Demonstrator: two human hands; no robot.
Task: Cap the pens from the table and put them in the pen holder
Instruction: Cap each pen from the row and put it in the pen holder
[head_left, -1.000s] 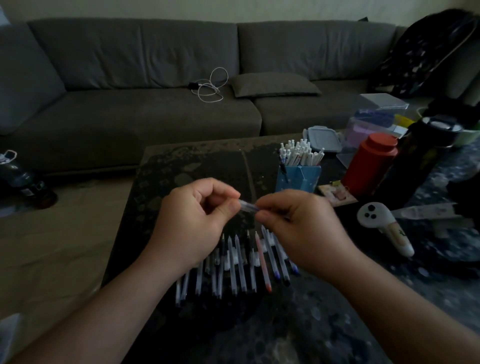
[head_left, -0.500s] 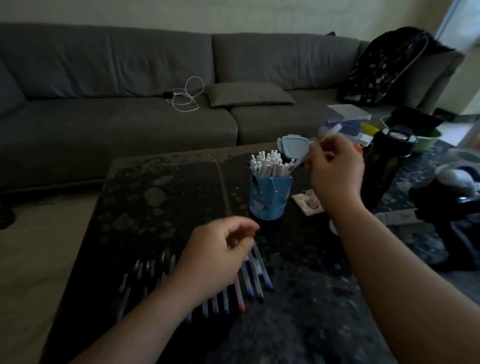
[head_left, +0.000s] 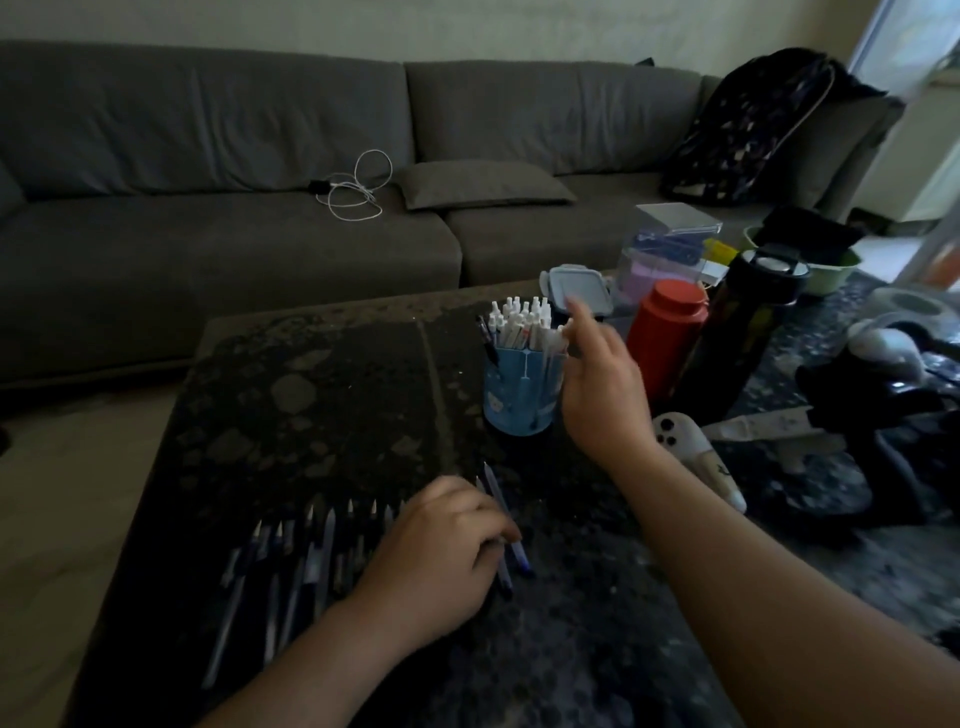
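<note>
crowding blue pen holder (head_left: 521, 391): white-capped pens; right hand (head_left: 602, 389) released, left hand (head_left: 441, 556) grasping table pen (head_left: 511, 545).

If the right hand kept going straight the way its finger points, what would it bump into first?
Probably the grey-lidded box just behind the blue pen holder; the right hand points up and away toward it, though depth is unclear.

Uncapped pens (head_left: 291, 561) in a row on the table; blue pen holder (head_left: 522, 392) upright, packed with white-capped pens.
</note>
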